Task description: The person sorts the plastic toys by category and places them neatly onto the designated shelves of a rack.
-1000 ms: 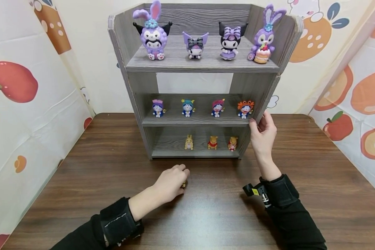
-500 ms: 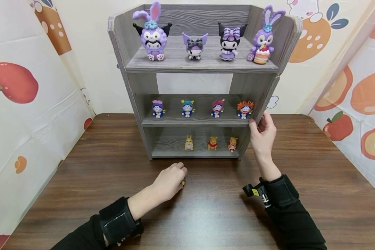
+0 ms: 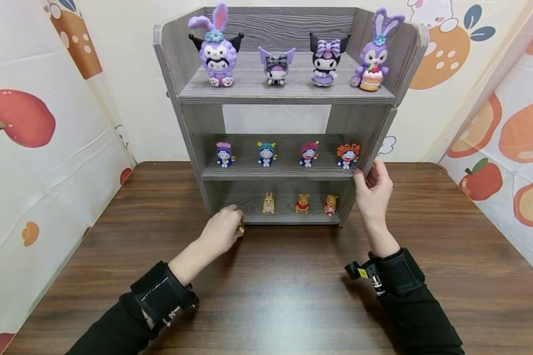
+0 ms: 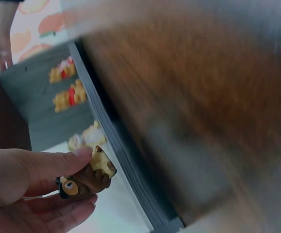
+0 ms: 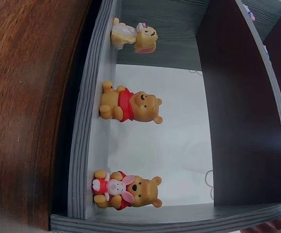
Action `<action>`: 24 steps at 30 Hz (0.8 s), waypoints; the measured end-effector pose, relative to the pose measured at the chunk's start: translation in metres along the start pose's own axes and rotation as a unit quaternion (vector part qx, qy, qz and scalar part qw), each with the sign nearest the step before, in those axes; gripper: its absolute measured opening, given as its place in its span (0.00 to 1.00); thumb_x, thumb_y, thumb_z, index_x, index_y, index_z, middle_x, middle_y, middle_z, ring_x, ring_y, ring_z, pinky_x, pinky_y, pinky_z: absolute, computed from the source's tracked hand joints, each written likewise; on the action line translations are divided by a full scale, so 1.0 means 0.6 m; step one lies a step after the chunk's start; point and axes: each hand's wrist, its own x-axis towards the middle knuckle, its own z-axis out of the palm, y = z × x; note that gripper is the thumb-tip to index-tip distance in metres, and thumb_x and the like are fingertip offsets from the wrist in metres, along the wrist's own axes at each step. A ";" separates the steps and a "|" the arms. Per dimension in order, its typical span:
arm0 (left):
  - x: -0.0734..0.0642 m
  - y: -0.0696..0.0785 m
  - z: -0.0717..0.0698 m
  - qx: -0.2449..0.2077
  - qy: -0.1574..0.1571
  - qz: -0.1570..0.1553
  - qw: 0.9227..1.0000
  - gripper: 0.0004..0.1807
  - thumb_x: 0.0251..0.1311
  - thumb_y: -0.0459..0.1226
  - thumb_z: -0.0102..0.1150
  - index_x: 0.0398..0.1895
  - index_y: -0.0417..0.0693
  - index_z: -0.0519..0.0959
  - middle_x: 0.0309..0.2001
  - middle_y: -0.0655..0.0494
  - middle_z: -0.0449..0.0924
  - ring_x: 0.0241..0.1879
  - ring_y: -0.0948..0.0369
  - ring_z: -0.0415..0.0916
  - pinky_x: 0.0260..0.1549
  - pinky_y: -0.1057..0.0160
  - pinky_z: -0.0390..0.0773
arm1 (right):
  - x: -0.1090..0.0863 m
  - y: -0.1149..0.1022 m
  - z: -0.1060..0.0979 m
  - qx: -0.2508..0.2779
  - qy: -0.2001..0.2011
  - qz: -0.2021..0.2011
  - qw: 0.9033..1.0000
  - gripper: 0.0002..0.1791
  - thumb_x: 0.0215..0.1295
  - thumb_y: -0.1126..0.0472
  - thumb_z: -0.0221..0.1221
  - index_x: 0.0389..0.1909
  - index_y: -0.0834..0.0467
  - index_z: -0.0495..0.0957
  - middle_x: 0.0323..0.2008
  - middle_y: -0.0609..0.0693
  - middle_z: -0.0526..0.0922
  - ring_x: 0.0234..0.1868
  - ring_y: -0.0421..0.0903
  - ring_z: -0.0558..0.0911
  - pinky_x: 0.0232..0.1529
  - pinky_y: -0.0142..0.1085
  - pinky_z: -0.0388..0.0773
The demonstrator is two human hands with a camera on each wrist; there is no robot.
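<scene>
My left hand (image 3: 219, 230) pinches a small brown owl figurine (image 4: 84, 180) with a cream belly and a round orange eye. It is at the front left of the grey wooden shelf's bottom level, and the fingers cover part of the figurine. My right hand (image 3: 374, 193) grips the right side panel of the grey shelf (image 3: 288, 172), thumb at the front edge. On the bottom level stand a yellow rabbit figurine (image 5: 133, 37), a bear figurine in a red shirt (image 5: 131, 106) and a bear figurine holding a piglet (image 5: 135, 191).
Blue figurines in hats, such as one in a red crab hat (image 3: 348, 156), line the middle level. The top level bears purple figurines, including a rabbit with a cake (image 3: 373, 64). Fruit-printed cloth (image 3: 49, 197) hangs around the brown wooden table (image 3: 284, 296).
My left hand has moved left and forward with the owl figurine, from the tabletop to the front left of the bottom level. My right hand stays on the side panel.
</scene>
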 end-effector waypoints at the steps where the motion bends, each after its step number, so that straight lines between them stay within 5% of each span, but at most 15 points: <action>1: 0.003 -0.004 -0.001 0.000 0.004 -0.003 1.000 0.09 0.36 0.26 0.67 0.24 0.39 0.77 0.26 0.51 0.71 0.29 0.53 0.74 0.28 0.58 0.75 | 0.000 0.000 0.000 0.000 0.000 0.000 1.000 0.19 0.56 0.75 0.48 0.50 0.72 0.68 0.45 0.65 0.76 0.43 0.48 0.77 0.39 0.27 0.72; 16: 0.053 -0.032 -0.004 0.012 0.007 -0.049 0.999 0.06 0.44 0.22 0.54 0.17 0.40 0.74 0.20 0.50 0.74 0.22 0.55 0.73 0.21 0.57 0.74 | 0.001 0.000 -0.001 -0.008 0.000 -0.002 1.000 0.19 0.56 0.75 0.48 0.51 0.71 0.68 0.45 0.63 0.76 0.43 0.48 0.77 0.40 0.28 0.72; 24: 0.060 -0.041 0.005 0.029 0.006 -0.063 0.998 0.07 0.47 0.24 0.55 0.17 0.39 0.73 0.23 0.48 0.74 0.23 0.53 0.74 0.20 0.56 0.74 | 0.001 0.001 0.000 -0.003 0.003 0.000 1.000 0.19 0.56 0.76 0.48 0.51 0.71 0.69 0.44 0.65 0.76 0.42 0.46 0.78 0.38 0.26 0.72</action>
